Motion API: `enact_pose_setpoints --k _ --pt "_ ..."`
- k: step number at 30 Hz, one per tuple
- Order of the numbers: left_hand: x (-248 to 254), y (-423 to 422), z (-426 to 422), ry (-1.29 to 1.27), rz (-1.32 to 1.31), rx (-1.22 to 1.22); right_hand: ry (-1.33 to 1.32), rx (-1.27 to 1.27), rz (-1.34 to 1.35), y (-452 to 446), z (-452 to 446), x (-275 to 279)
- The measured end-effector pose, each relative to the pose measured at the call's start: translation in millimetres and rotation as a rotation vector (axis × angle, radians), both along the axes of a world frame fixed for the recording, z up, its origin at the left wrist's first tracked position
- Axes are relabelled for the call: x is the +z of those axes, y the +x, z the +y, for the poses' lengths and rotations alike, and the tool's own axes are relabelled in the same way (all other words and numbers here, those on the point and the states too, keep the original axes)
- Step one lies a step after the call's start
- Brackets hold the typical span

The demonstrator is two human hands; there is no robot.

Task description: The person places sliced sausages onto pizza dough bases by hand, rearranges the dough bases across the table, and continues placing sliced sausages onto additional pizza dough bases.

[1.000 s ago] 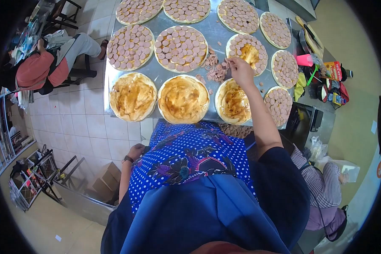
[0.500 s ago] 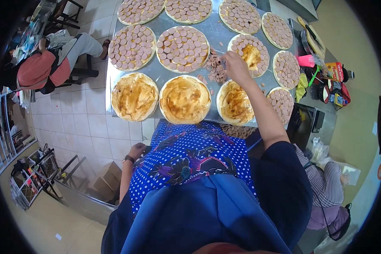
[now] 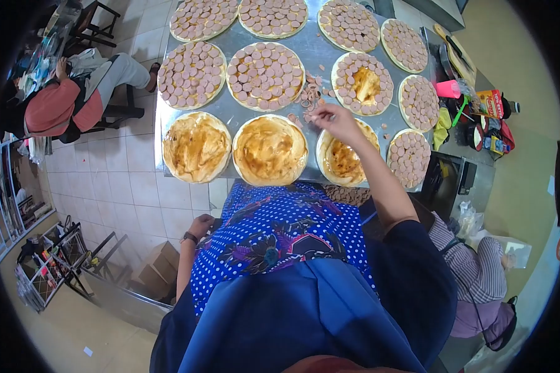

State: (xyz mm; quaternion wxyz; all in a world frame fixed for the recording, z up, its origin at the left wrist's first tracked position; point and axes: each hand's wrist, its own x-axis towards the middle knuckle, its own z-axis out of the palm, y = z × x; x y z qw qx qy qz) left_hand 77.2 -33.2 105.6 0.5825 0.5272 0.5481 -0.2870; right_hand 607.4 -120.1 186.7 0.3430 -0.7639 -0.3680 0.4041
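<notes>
My right hand (image 3: 337,122) reaches over the metal table with fingers drawn together at the lower edge of a pile of sausage slices (image 3: 311,98). Whatever lies between its fingertips is too small to make out. Under the wrist is a sauced dough round (image 3: 342,165), partly hidden. Above it, another round (image 3: 363,84) has a ring of slices with sauce bare in its middle. Two more sauced rounds, one left (image 3: 196,147) and one central (image 3: 270,150), carry no slices. My left hand (image 3: 203,225) hangs beside the apron, fingers curled near something dark.
Several slice-covered rounds (image 3: 266,76) fill the far and right parts of the metal table (image 3: 320,46). At right, a side counter holds a pink cup (image 3: 448,89) and packets. One person (image 3: 56,105) sits at left; another, in striped sleeves (image 3: 473,267), is at lower right.
My right hand has moved down and slightly left, from beside the partly covered round to the pile's lower edge. My left hand has hardly moved.
</notes>
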Motion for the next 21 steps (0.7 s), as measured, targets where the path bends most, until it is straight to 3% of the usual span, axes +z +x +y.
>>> enact_pose_setpoints --k 4,6,9,12,16,21 --pt "-40 -32 -10 -0.003 -0.089 0.028 0.203 -0.231 -0.189 44 -24 -8" --pt "-46 -36 -14 0.025 -0.129 0.002 0.104 -0.318 -0.544 62 -36 -4" --pt "-38 -28 -12 0.069 -0.11 -0.129 -0.008 -0.282 -0.698 82 -43 -16" --pt "-29 -22 -8 0.1 -0.107 -0.147 0.004 -0.261 -0.694 86 -46 -16" --pt "-12 -6 -3 0.0 -0.042 0.026 0.027 -0.301 -0.635 88 -52 -18" --pt "-29 -15 -5 0.022 -0.05 -0.038 -0.034 -0.122 -0.815 82 -53 -22"
